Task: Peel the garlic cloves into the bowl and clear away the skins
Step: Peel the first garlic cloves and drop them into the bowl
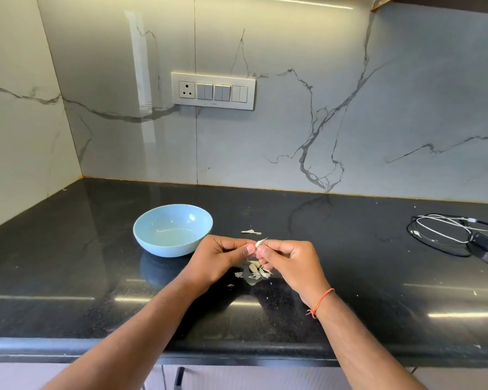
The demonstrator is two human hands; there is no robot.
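A small white garlic clove (259, 244) is pinched between the fingertips of my left hand (223, 257) and my right hand (288, 263), a little above the black counter. Both hands have curled fingers meeting at the clove. Below them lies a small heap of garlic cloves and skins (256, 271) on the counter. One loose skin (250, 231) lies just behind the hands. A light blue bowl (147, 235) stands to the left of my left hand; its inside looks bare.
Black polished counter (68, 263) with a marble backsplash and a switch panel (213, 90) on the wall. White and black cables with a dark adapter (462, 235) lie at the far right. The counter's front edge (237, 350) runs under my forearms.
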